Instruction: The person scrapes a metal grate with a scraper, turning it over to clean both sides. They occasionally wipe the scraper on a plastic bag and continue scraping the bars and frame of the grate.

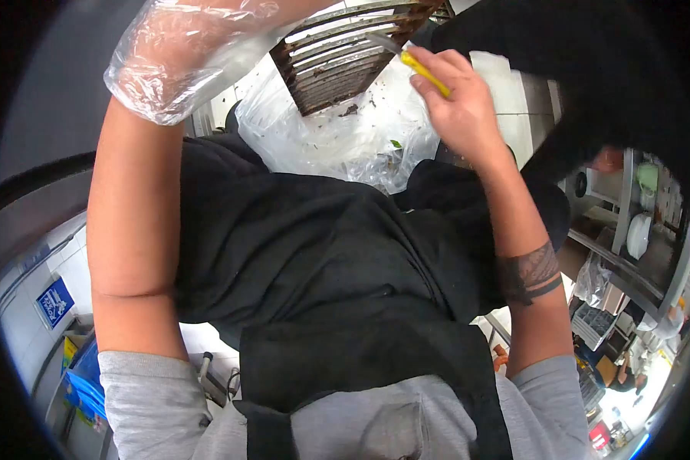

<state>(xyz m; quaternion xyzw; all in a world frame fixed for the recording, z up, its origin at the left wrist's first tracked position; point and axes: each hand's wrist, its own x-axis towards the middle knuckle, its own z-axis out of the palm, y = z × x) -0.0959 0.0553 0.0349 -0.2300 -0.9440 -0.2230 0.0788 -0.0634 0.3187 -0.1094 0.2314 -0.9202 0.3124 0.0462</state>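
Observation:
My right hand (pixel 464 103) is closed around the yellow handle of a small knife (pixel 428 73). Its short metal blade points up and left, over a slatted metal grate (pixel 337 65). Brown grime coats the grate, which stands tilted above a spread clear plastic bag (pixel 284 130). Dark crumbs and a small green scrap lie on the plastic. Clear plastic wraps my left hand and wrist (pixel 199 46), which reach across the top edge toward the grate. The fingers of that hand are out of frame, so its grip is hidden.
My lap in a black apron (pixel 337 238) lies just below the bag. Another person's dark-clothed leg (pixel 575 77) is close at the upper right. Metal shelving (pixel 629 222) with dishes stands to the right. A blue sign (pixel 55 302) hangs on the left wall.

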